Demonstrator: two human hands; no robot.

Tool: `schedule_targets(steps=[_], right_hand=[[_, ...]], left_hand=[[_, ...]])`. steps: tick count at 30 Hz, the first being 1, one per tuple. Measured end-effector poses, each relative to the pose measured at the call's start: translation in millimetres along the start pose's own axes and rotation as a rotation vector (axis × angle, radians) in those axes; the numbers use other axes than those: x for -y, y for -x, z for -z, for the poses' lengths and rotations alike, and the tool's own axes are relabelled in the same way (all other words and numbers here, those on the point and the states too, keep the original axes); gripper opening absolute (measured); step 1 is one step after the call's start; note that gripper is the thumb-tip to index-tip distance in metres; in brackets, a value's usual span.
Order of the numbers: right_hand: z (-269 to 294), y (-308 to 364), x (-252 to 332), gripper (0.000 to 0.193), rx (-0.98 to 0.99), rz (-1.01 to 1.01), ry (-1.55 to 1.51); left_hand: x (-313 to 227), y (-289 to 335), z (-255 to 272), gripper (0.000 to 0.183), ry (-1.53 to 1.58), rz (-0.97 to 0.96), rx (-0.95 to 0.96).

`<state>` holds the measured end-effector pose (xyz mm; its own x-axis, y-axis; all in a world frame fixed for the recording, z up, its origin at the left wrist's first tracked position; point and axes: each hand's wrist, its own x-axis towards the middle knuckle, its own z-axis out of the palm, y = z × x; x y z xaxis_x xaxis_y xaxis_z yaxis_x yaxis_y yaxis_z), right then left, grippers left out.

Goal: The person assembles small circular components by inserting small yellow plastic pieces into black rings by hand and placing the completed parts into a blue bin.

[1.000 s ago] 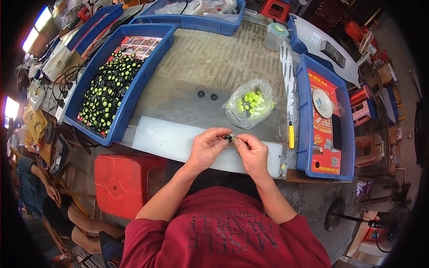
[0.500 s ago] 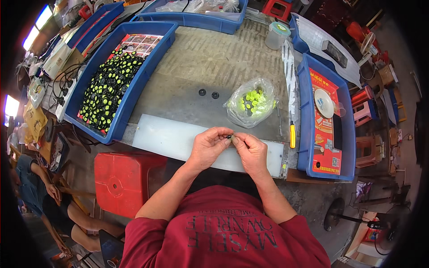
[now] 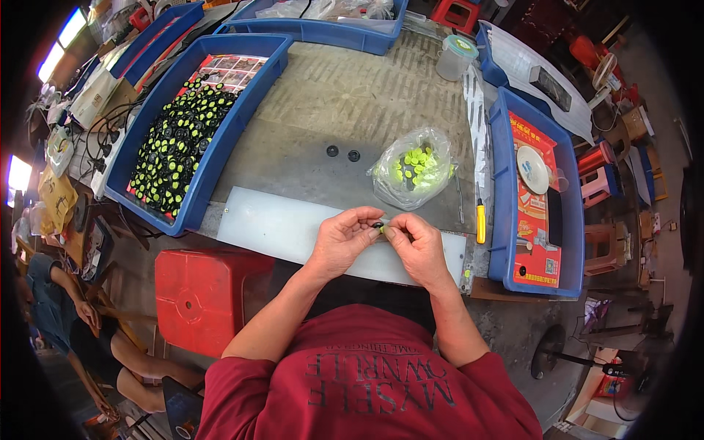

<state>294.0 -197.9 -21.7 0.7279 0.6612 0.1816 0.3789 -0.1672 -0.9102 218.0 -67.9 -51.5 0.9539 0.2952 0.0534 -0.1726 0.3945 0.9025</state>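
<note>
at the surface, left grip pinches a black disc, right grip seemingly its green dot; perhaps fitting, next needs steady pressing.

I see dark lettering, upside down, on the shirt below the hands; right of them, yellow characters and a square code on the red sheet.

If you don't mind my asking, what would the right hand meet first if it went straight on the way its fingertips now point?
The right hand would probably first meet the small black piece held by the left hand; depth is unclear, so contact is possible now.
</note>
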Motion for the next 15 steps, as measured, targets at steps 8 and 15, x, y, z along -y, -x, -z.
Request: schedule_targets(steps=[8,15], right_hand=[[-1.9,2.2,-0.5,0.010,-0.043,-0.161,-0.169],[-3.1,3.1,-4.0,0.011,-0.043,-0.158,-0.202]], left_hand=[[0.0,-1.0,2.4,0.030,-0.055,-0.013,0.020],[-1.2,-0.8,2.3,0.030,-0.001,0.019,0.001]])
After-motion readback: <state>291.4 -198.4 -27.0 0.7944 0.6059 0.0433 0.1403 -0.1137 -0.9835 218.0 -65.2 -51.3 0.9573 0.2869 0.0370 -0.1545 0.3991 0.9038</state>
